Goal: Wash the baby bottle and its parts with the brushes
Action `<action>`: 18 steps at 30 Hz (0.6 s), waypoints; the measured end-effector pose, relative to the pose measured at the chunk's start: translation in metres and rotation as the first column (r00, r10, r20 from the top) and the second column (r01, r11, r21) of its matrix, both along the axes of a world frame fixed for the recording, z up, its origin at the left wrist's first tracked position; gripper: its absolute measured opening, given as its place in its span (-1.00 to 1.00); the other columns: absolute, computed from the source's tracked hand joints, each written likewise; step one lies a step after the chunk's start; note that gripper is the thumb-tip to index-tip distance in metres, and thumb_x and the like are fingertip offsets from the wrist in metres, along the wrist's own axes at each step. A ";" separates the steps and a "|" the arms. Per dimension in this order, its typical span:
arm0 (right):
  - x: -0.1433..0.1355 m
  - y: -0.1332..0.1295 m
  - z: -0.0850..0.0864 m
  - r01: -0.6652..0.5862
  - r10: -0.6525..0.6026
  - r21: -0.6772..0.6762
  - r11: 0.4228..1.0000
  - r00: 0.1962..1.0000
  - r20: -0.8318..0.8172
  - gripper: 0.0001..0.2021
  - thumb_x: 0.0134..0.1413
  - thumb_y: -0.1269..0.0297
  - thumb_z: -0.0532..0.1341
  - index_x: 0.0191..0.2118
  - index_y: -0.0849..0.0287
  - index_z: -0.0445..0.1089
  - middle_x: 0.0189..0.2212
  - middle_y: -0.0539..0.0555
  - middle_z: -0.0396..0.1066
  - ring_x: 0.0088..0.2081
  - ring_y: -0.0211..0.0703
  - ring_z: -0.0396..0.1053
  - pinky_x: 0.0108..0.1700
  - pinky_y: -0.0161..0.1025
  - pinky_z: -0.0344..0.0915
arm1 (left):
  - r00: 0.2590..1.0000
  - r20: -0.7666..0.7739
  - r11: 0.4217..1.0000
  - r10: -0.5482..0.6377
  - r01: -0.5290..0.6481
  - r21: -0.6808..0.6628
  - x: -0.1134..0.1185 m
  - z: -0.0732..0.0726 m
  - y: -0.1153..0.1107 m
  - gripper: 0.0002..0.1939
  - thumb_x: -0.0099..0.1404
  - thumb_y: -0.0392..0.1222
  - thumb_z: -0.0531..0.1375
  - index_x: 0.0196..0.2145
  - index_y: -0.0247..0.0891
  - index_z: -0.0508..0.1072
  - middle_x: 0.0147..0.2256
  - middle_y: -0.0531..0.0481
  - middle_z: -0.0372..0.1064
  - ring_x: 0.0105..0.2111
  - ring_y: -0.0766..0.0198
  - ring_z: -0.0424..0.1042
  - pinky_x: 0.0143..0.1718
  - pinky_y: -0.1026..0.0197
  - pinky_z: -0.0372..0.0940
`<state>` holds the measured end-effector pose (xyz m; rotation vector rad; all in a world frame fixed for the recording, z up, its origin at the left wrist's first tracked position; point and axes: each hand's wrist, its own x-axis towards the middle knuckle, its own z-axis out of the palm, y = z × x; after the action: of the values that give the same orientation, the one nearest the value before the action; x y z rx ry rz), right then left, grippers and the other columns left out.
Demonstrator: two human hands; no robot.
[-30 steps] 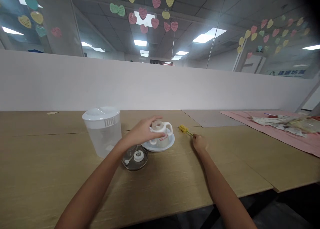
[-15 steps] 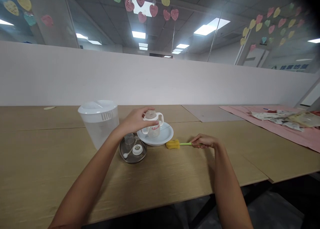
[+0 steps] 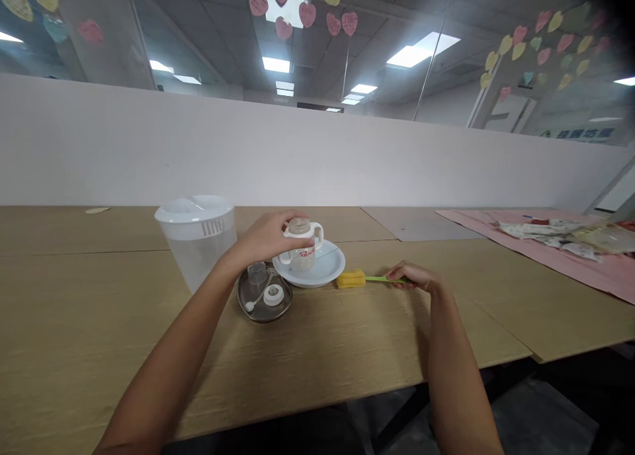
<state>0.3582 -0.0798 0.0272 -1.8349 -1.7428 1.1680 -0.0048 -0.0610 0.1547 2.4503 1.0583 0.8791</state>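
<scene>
My left hand [image 3: 272, 235] is closed around the upper part of a baby bottle [image 3: 303, 259], a clear one with white side handles, red lettering and an uncovered mouth. The bottle is upright over a white plate [image 3: 330, 268]; whether its base touches the plate I cannot tell. To the right, my right hand [image 3: 411, 276] grips the green handle of a bottle brush [image 3: 351, 279]. Its yellow sponge head points left, just beside the plate's rim. In front of my left wrist, a metal tray [image 3: 265, 315] carries a white bottle collar [image 3: 273, 295], a clear cap [image 3: 256, 274] and a thin tube with a white end.
A tall translucent pitcher [image 3: 186, 250] with a white lid stands left of the tray, partly behind my left forearm. A pink cloth [image 3: 585, 264] with papers and packets [image 3: 565, 233] covers the table's right end. A white wall [image 3: 317, 157] rises behind the table.
My right hand has moved slightly to the right with the bottle brush, and the sponge head sits a little farther from the plate. My left hand still holds the bottle in about the same spot.
</scene>
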 end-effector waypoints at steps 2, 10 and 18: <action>-0.004 0.002 0.000 -0.008 0.008 0.012 1.000 1.000 -0.007 -0.70 -0.20 0.16 0.12 -0.40 0.31 0.39 -0.63 0.00 0.23 -0.66 -0.44 -0.01 -0.65 -0.40 -0.18 | 1.000 -0.002 1.000 0.003 -0.003 0.009 0.000 0.000 -0.001 -0.51 -0.05 0.11 0.17 -0.16 -0.15 0.37 -0.20 0.03 0.38 -0.30 0.23 0.34 -0.30 0.23 0.22; -0.024 0.013 -0.006 -0.095 0.092 -0.042 0.995 0.994 -0.060 -0.58 -0.25 0.08 0.24 -0.27 0.32 0.43 -0.59 0.02 0.29 -0.67 -0.48 -0.01 -0.66 -0.42 -0.14 | 0.996 -0.082 1.000 0.024 -0.023 0.005 0.006 -0.003 -0.005 -0.51 -0.06 0.09 0.18 -0.15 -0.10 0.37 -0.18 0.05 0.38 -0.23 0.18 0.34 -0.28 0.22 0.22; -0.036 0.016 -0.005 -0.200 0.189 -0.089 0.976 0.975 -0.117 -0.60 -0.23 0.07 0.25 -0.32 0.33 0.41 -0.59 0.00 0.28 -0.71 -0.51 -0.02 -0.72 -0.45 -0.17 | 0.990 -0.134 0.999 0.038 -0.038 0.003 0.009 -0.004 -0.007 -0.50 -0.05 0.09 0.18 -0.13 -0.09 0.36 -0.14 0.04 0.36 -0.20 0.15 0.33 -0.24 0.20 0.22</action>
<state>0.3221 -0.0636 0.0220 -1.6494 -1.8654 1.4276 0.0046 -0.0677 0.1512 2.5269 1.1545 0.7341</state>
